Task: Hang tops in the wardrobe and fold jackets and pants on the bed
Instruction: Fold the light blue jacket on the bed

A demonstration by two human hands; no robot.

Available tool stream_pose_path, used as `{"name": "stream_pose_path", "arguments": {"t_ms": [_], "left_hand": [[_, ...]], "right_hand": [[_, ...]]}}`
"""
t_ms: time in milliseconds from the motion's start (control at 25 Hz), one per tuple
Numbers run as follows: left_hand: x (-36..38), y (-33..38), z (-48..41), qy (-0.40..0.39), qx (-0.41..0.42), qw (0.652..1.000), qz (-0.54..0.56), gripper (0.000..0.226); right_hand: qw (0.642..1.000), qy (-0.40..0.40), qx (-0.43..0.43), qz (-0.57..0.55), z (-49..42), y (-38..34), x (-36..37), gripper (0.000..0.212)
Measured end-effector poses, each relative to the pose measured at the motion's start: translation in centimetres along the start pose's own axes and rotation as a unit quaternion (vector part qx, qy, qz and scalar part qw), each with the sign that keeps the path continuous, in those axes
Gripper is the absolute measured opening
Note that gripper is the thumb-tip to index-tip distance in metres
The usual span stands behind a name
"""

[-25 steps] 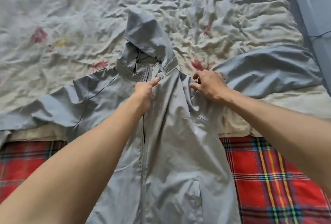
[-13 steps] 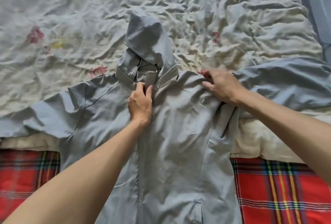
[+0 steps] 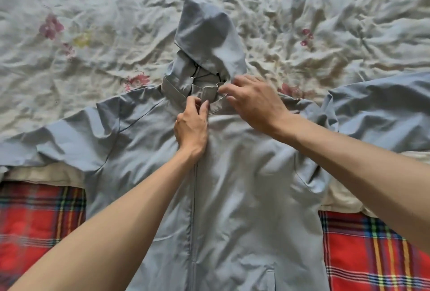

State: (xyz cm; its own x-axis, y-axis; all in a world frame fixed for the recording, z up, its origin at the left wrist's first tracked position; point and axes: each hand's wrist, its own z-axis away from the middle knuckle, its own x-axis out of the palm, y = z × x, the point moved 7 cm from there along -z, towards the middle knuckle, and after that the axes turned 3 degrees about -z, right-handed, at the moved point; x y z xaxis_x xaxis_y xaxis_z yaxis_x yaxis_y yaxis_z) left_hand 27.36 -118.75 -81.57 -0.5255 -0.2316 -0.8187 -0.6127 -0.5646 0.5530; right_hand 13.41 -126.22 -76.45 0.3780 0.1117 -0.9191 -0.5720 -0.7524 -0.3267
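My right grip (image 3: 256, 104) has shifted from shoulder to collar (image 3: 215, 105), pinching it; my left grip (image 3: 192, 127) pinches the jacket (image 3: 244, 186) front alongside.

Pale grey-blue jacket (image 3: 244, 174), cream floral-print sheet (image 3: 116, 11), red tartan blanket (image 3: 372, 255).

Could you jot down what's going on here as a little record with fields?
Jacket: grey, hooded, front up, sleeves spread
Left hand: pinches the collar at the zip's top
Right hand: pinches the collar's right edge
Hood: flat, pointing away from the person
Underneath: crumpled flowered sheet, red plaid blanket
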Motion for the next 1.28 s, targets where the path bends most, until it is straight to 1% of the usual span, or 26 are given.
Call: {"name": "stream_pose_path", "arguments": {"t_ms": [40,120,160,200,240,320,400,560,640,720,760,800,840,880,960,1000,1040,1080,1120,1160,1200,1240,1280], "left_hand": [[-0.3,-0.1,0.1,-0.012,-0.005,0.999,0.029,0.027],[-0.9,-0.9,1.0,-0.055,-0.047,0.994,0.084,0.028],[-1.2,-1.7,2.1,-0.083,-0.071,0.989,0.103,0.032],[-1.5,-2.5,3.7,-0.109,-0.089,0.983,0.115,0.035],[-1.8,-3.4,5.5,-0.132,-0.095,0.980,0.113,0.036],[-2.9,-4.7,8.9,-0.146,-0.078,0.981,0.097,0.034],[-3.5,-5.3,10.6,-0.119,-0.047,0.985,0.113,0.031],[-3.7,-5.9,11.3,-0.062,0.004,0.988,0.140,0.022],[-3.5,-6.2,11.6,-0.043,0.020,0.990,0.133,0.020],[-3.4,-6.4,11.9,-0.031,0.042,0.992,0.118,0.021],[-3.5,-6.4,12.2,-0.017,0.063,0.994,0.088,0.022],[-3.5,-6.2,12.6,0.004,0.095,0.995,0.027,0.026],[-3.3,-6.0,13.3,0.017,0.144,0.988,-0.055,0.035],[-2.6,-5.9,14.4,0.006,0.197,0.972,-0.130,0.047],[-0.2,-6.8,16.1,-0.062,0.287,0.931,-0.215,0.065],[0.7,-7.5,16.5,-0.089,0.310,0.917,-0.237,0.070],[1.2,-8.5,16.4,-0.102,0.313,0.907,-0.262,0.073],[1.4,-9.3,16.1,-0.106,0.304,0.903,-0.284,0.074],[1.5,-9.4,15.7,-0.107,0.297,0.902,-0.296,0.075],[1.2,-8.9,15.5,-0.105,0.297,0.902,-0.295,0.075],[1.0,-8.0,15.7,-0.099,0.305,0.903,-0.285,0.076],[1.0,-6.8,16.0,-0.090,0.322,0.903,-0.270,0.077],[1.2,-5.7,16.3,-0.084,0.343,0.899,-0.259,0.077]], "right_hand": [[0.999,-0.032,0.024,-0.014,-1.6,-0.4,0.8,0.032],[0.986,-0.140,0.094,0.004,-4.4,-0.3,2.9,0.037],[0.976,-0.182,0.119,0.026,-5.4,-0.1,3.7,0.034],[0.969,-0.208,0.130,0.041,-6.0,-0.2,4.2,0.029],[0.966,-0.213,0.132,0.056,-6.4,-0.4,4.4,0.026],[0.969,-0.197,0.122,0.082,-7.1,-1.2,4.3,0.021],[0.976,-0.162,0.117,0.085,-7.4,-1.7,3.6,0.020],[0.988,-0.053,0.122,0.079,-6.8,-2.2,1.1,0.022],[0.988,-0.051,0.143,0.021,-6.3,-2.1,1.3,0.023],[0.978,-0.087,0.178,-0.064,-6.2,-1.6,2.9,0.022],[0.971,-0.110,0.189,-0.093,-6.1,-1.8,3.8,0.027],[0.969,-0.122,0.187,-0.104,-5.6,-2.3,4.0,0.034],[0.973,-0.114,0.174,-0.104,-4.7,-3.2,3.7,0.040],[0.978,-0.089,0.160,-0.101,-2.9,-4.3,2.9,0.042],[0.986,-0.037,0.136,-0.084,3.4,-6.5,0.7,0.039],[0.986,-0.020,0.150,-0.072,8.2,-7.1,-0.3,0.038],[0.978,-0.007,0.195,-0.072,13.2,-7.1,-1.1,0.036],[0.958,0.009,0.274,-0.085,18.7,-6.5,-1.9,0.035],[0.922,0.030,0.373,-0.102,24.5,-5.5,-2.6,0.034],[0.873,0.039,0.472,-0.119,30.0,-4.6,-3.0,0.032],[0.815,0.027,0.557,-0.158,34.8,-4.1,-3.0,0.030],[0.757,0.010,0.614,-0.226,38.1,-4.1,-2.5,0.027],[0.705,-0.007,0.642,-0.302,40.1,-4.4,-1.4,0.023]]}}
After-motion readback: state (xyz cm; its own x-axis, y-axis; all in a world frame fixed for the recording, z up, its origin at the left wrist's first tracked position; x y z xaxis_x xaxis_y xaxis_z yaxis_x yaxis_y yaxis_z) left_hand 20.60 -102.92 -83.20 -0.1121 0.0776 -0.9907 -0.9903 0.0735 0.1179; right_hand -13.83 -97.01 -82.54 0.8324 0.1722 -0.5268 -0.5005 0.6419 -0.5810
